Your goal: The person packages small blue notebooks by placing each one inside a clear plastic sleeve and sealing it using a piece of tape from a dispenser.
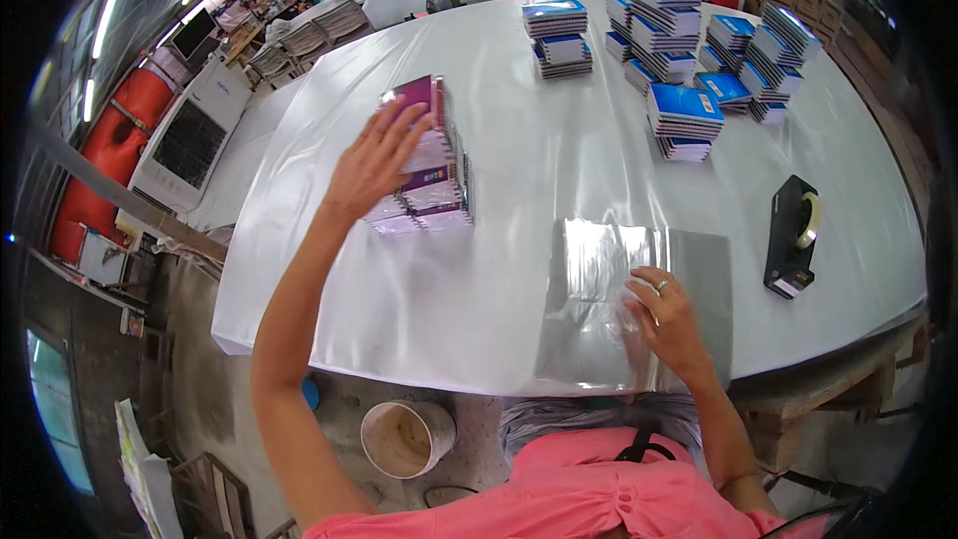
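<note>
My left hand (374,165) is spread open over a stack of purple-covered spiral notebooks (427,95), its fingertips at the top one. The notebooks are wrapped in shiny clear film, and part of the stack is hidden behind the hand. On the right, my right hand (671,319) has its fingers curled toward the thumb on a pile of clear plastic sleeves (589,279), pinching the film of the upper one. That film is creased beside the thumb. A black tape dispenser (785,240) with a roll of pale tape stands to the right of the sleeves.
Blue spiral notebooks (685,105) stand in several stacks at the far right of the white-covered table (479,309). A smaller blue stack (557,35) is at the far middle. Below the near edge sits a whitish bucket (409,437) on the floor. An air cooler (192,135) stands beyond the left edge.
</note>
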The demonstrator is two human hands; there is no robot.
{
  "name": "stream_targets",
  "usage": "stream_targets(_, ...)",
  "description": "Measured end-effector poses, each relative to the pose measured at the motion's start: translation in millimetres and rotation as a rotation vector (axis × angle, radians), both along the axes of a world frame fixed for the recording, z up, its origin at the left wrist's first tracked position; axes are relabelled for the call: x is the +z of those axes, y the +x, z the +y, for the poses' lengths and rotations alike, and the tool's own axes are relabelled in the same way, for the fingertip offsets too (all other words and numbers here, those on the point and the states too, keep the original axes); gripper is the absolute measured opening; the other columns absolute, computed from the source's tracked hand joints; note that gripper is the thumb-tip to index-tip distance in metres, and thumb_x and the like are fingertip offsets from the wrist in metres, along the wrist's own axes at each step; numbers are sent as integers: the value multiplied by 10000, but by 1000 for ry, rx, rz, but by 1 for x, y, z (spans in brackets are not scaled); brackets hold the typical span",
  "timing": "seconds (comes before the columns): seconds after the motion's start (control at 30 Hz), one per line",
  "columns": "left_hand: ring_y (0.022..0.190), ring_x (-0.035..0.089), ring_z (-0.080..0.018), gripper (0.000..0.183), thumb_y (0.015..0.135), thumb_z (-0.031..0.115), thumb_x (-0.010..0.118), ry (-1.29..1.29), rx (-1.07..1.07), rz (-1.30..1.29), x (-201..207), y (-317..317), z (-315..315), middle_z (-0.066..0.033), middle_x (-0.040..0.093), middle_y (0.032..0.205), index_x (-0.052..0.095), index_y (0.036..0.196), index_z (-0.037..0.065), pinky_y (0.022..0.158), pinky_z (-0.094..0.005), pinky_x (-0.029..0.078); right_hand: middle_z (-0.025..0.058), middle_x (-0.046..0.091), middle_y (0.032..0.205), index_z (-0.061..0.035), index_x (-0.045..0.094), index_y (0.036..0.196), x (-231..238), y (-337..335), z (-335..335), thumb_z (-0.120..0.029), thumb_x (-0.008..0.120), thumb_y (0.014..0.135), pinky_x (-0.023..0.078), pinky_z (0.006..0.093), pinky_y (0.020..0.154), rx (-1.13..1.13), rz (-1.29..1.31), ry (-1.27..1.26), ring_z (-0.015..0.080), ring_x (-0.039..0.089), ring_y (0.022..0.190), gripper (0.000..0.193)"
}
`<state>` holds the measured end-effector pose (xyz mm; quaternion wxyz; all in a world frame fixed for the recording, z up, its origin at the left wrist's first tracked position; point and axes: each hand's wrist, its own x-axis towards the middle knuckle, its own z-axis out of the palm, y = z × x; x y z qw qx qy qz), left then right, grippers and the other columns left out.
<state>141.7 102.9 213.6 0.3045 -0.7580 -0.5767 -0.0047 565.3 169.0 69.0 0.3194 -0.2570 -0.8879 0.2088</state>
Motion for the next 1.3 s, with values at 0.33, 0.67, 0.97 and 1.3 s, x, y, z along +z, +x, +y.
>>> stream_targets(0.33, 1420, 258, -315, 978, 667, 294, 799, -116, 147, -22, -59, -116, -48, -61, 316, 1521, 285, 1484, 140, 1161, -521, 213, 127, 603, 1146, -34, 644, 979, 8, -77, 5, -91, 693, 763, 408, 443, 976, 298, -125, 205, 312, 541, 1120, 229)
stream_targets(0.67, 1392, 292, -335, 720, 880, 417, 640, 357, 602, -1877, -64, -134, -12, -82, 249, 1566, 359, 1474, 125, 1110, -538, 232, 164, 506, 1333, -6, 536, 1278, -15, -220, 81, -301, 571, 954, 421, 378, 1004, 217, 223, -579, 292, 502, 1230, 439)
stream_targets(0.97, 957, 648, -169, 552, 873, 309, 678, -157, 252, -2215, -76, -163, -19, -88, 652, 1137, 513, 1322, 33, 860, -309, 522, 175, 248, 1544, -73, 52, 1529, -7, -322, 75, -651, 407, 915, 153, 379, 1168, 331, 239, -1083, 283, 201, 1441, 915)
stream_targets(1.3, 1015, 627, -162, 488, 860, 199, 663, -102, 104, -2281, -94, -155, -5, -90, 634, 1168, 540, 1297, 18, 886, -281, 499, 205, 259, 1527, -35, -32, 1520, -2, -331, 65, -707, 385, 894, 276, 349, 1111, 412, 221, -1034, 284, 312, 1381, 1009)
